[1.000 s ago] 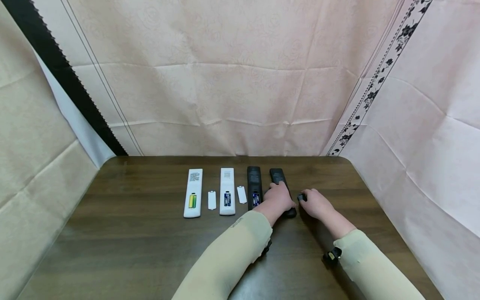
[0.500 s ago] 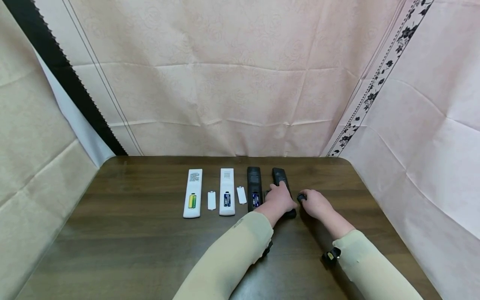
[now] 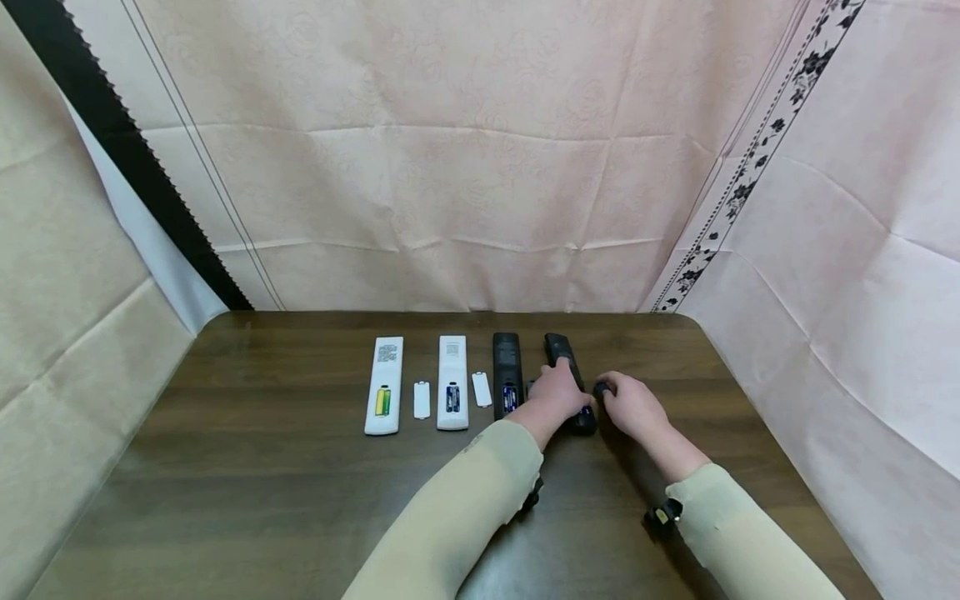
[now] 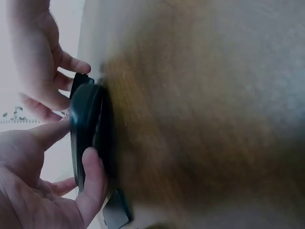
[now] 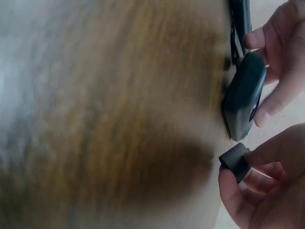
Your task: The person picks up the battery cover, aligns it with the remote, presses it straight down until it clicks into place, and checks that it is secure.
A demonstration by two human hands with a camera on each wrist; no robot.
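Note:
My left hand (image 3: 555,395) grips a black remote control (image 3: 561,348) at the right end of a row on the table. Thumb and fingers span its two long sides in the left wrist view, where the remote (image 4: 86,117) shows its near end. My right hand (image 3: 636,407) pinches a small black battery cover (image 5: 236,161) between thumb and fingers, just right of the remote. The cover is apart from the remote's body (image 5: 244,95) in the right wrist view. My left hand and forearm hide part of the remote's back.
Left of my hands lie another black remote (image 3: 507,354) and two white remotes (image 3: 452,362) (image 3: 386,375), backs up, with batteries in open compartments. Two white covers (image 3: 481,389) (image 3: 422,400) lie between them. Another black cover (image 4: 117,211) lies beside my left hand. Curtains surround the table (image 3: 247,500).
The far end of the held remote has shifted slightly right. My right hand has tilted the battery cover a little and stays beside the remote. The other remotes have not moved.

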